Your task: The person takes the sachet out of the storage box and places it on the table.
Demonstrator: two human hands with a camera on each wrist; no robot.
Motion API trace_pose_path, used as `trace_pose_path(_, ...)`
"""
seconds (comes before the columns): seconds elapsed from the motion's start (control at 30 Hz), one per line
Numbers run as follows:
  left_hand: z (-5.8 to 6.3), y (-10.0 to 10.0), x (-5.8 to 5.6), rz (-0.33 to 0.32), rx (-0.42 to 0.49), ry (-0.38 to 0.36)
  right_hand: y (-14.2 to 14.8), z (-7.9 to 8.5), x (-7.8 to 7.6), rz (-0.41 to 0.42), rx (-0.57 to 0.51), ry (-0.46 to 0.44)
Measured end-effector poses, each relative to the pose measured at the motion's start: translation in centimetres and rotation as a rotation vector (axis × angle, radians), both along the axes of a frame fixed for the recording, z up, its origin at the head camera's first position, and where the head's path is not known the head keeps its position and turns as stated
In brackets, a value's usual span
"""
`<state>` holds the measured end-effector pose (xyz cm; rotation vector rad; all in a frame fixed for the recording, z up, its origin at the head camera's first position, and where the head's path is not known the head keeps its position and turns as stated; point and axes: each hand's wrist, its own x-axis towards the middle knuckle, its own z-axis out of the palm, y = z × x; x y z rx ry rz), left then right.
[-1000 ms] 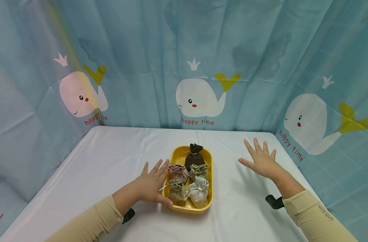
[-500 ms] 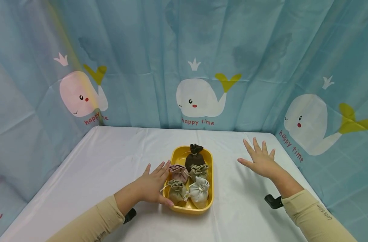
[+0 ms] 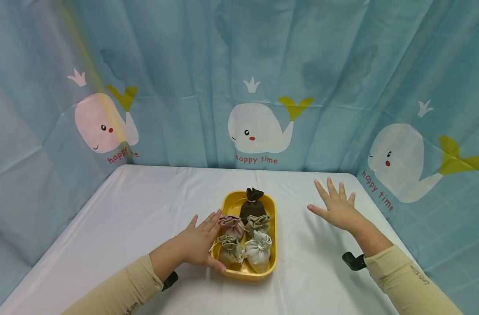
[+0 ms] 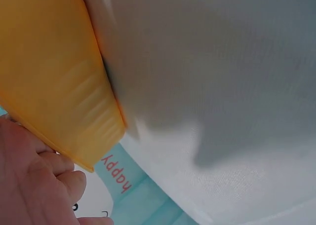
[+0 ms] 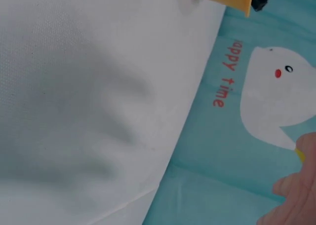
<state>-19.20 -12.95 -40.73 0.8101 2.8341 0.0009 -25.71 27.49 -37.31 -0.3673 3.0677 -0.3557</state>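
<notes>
Head view: smooth yellow tray point(image 3: 274, 238) with rounded corners, on the white cloth-covered surface point(image 3: 156, 210), between the two hands. Inside, five small cloth pouches, round-bellied, with gathered, ruffled necks: dark brown pouch point(image 3: 252, 211) upright at the far end; dusty pink pouch point(image 3: 232, 231) and olive pouch point(image 3: 258, 225) side by side in front; khaki pouch point(image 3: 229, 254) at near left; off-white pouch point(image 3: 259, 254), puffier, at near right. Thin pale cords at several necks.

Left hand point(image 3: 200, 243) spread, fingers straight along the tray's left rim, thumb over the near left corner; hard to tell how firmly pressed. Right hand point(image 3: 337, 212) also spread, above the surface to the right, well apart from the tray.

In the left wrist view, vertical ridges on the tray's outer wall. Around, beige sleeves point(image 3: 121, 282), a small black device point(image 3: 354, 261) at each wrist, and creased blue curtain point(image 3: 176, 131) with printed whales point(image 3: 259, 129). In the way: left hand, hiding part of the left rim; nearer pouches, partly covering those behind.
</notes>
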Motion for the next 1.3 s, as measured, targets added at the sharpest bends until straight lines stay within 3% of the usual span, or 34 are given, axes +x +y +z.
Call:
trace_pose_path(0.77, 0.4, 0.1, 0.0, -0.001, 0.017, -0.031, -2.2, 0.8, -0.4, 0.025, -0.032, 0.041)
trace_pose_path(0.97, 0.6, 0.2, 0.0, 0.004, 0.016, -0.034, -3.3, 1.1, -0.3, 0.079, -0.101, 0.066)
trace_pose_path(1.3, 0.4, 0.1, -0.1, 0.002, 0.007, -0.028, -5.9, 1.6, 0.7, 0.185, -0.264, 0.023)
